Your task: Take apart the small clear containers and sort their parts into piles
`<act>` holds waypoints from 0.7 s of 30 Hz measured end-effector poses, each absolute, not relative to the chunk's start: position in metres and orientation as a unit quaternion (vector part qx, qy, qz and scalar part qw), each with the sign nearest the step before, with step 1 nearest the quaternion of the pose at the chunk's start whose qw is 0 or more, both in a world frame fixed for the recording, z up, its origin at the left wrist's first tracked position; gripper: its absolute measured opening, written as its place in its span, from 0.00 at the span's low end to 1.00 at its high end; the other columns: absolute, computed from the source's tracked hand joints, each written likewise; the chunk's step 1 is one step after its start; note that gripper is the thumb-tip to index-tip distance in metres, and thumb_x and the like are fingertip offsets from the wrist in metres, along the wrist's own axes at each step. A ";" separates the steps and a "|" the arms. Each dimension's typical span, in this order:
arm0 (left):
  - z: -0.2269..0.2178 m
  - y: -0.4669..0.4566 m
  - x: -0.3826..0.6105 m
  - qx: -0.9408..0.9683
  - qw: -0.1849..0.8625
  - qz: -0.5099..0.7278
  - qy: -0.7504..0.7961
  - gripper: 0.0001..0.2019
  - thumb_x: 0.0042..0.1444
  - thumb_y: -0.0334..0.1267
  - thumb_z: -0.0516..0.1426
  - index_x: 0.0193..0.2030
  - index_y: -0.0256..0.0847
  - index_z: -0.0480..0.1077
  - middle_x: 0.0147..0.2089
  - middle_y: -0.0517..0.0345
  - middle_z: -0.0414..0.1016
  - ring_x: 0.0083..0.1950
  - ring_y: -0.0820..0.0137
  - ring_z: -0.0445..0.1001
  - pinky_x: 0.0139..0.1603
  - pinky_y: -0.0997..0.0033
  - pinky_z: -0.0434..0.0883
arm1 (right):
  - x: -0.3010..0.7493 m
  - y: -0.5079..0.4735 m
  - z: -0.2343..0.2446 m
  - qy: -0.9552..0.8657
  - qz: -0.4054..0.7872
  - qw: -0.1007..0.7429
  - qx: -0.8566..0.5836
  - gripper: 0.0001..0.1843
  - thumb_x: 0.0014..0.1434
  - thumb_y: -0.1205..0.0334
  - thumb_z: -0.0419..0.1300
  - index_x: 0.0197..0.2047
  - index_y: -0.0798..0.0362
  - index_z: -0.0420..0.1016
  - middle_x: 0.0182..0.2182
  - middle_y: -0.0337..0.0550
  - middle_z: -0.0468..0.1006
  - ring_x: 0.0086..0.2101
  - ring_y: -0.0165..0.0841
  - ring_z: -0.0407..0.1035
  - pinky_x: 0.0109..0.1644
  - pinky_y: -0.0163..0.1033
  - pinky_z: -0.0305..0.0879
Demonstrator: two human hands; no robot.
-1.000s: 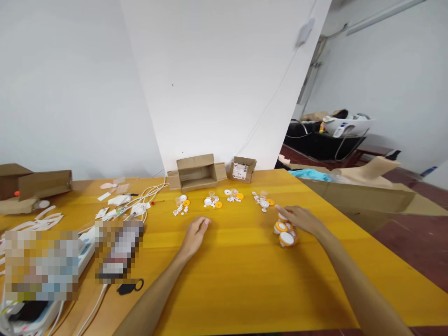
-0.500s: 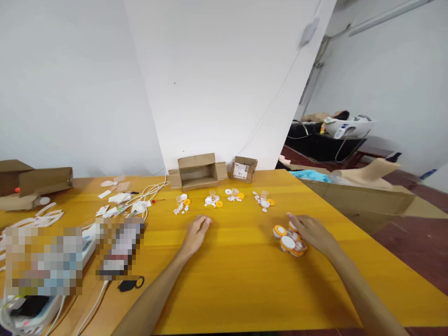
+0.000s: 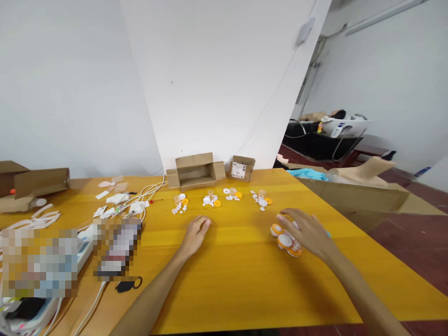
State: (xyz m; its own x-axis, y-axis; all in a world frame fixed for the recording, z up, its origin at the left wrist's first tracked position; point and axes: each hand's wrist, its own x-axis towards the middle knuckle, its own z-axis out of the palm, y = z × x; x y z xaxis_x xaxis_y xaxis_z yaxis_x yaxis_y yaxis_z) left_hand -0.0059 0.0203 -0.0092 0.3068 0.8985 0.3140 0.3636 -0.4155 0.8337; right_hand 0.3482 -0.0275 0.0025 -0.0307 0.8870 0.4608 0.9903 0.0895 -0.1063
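On the table, my left hand (image 3: 196,233) rests with its fingers loosely curled together and the thumb lying against them; nothing shows in it. My right hand (image 3: 308,232) is stretched over a cluster of small round containers (image 3: 285,240) with orange rims and white tops. Its thumb and forefinger point left, apart from each other, and the palm hides part of the cluster. Bits of orange and blue peek out behind that hand; what they belong to I cannot make out. Beyond both hands lie small groups of white discs and clear cups with yellow rings (image 3: 217,203).
An open cardboard box (image 3: 196,170) and a smaller labelled box (image 3: 241,168) stand against the wall. At left are cables, a power strip (image 3: 33,315), a blurred-out phone-like device (image 3: 119,247) and a black ring holder (image 3: 129,284). A large carton (image 3: 353,198) adjoins the table's right side.
My right hand has shifted slightly left over the orange-rimmed containers, covering more of them, and its fingers look more spread. My left hand stays put. The view has turned slightly.
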 end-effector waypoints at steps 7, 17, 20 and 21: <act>-0.010 0.020 -0.006 0.751 0.317 0.399 0.419 0.17 0.66 0.49 0.49 0.34 0.42 0.71 0.40 0.54 0.76 0.45 0.64 0.74 0.52 0.64 0.69 | 0.322 -0.022 0.000 -0.733 -0.085 0.117 -0.664 0.22 0.66 0.49 0.47 0.32 0.48 0.77 0.33 0.46 0.83 0.38 0.42 0.76 0.53 0.48 0.62; -0.012 0.019 -0.005 0.789 0.260 0.357 0.428 0.14 0.68 0.42 0.48 0.36 0.43 0.72 0.42 0.55 0.77 0.47 0.64 0.73 0.53 0.63 0.68 | 0.328 -0.026 0.005 -0.715 -0.106 -0.057 -0.689 0.14 0.64 0.57 0.53 0.45 0.41 0.80 0.43 0.49 0.81 0.40 0.44 0.76 0.47 0.49 0.63; -0.015 0.016 -0.005 0.820 0.210 0.331 0.416 0.11 0.67 0.39 0.49 0.40 0.45 0.73 0.47 0.55 0.76 0.51 0.64 0.73 0.57 0.61 0.67 | 0.327 -0.024 0.003 -0.696 -0.108 -0.056 -0.708 0.16 0.66 0.52 0.52 0.44 0.46 0.80 0.37 0.52 0.81 0.38 0.44 0.77 0.46 0.48 0.63; -0.016 0.014 -0.005 0.832 0.189 0.323 0.409 0.10 0.67 0.38 0.50 0.42 0.45 0.73 0.48 0.54 0.76 0.52 0.63 0.72 0.58 0.60 0.67 | 0.327 -0.023 0.004 -0.690 -0.107 -0.055 -0.714 0.18 0.67 0.50 0.51 0.43 0.48 0.79 0.36 0.53 0.80 0.37 0.44 0.77 0.45 0.47 0.63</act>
State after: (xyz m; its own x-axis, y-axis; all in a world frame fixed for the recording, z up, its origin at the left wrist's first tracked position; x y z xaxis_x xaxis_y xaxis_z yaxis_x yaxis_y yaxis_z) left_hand -0.0047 0.0145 -0.0162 0.4567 0.8029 0.3831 0.5584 -0.5940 0.5792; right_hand 0.3271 -0.0229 0.0036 0.0260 0.9967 0.0765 0.9731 -0.0428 0.2263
